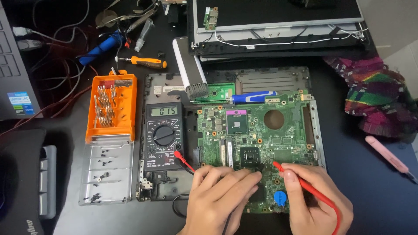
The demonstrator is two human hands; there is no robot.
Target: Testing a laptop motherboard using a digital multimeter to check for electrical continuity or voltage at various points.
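Observation:
A green laptop motherboard (257,130) lies in its opened dark case on the black desk. My left hand (220,196) rests on the board's lower edge and pinches a black probe (259,167), its tip down on the board near a square black chip (251,154). My right hand (315,198) grips a red probe (300,182), its tip touching the board just right of that chip. A black digital multimeter (164,135) lies to the left of the board, its display lit and a red lead plugged into it.
An orange screwdriver-bit case (111,106) with a clear lid (104,174) holding small screws sits left of the meter. A blue-handled screwdriver (252,96) lies on the board's top edge. A detached laptop screen (278,21) is at the back, colourful cloth (376,95) and a pink tool (387,157) at right.

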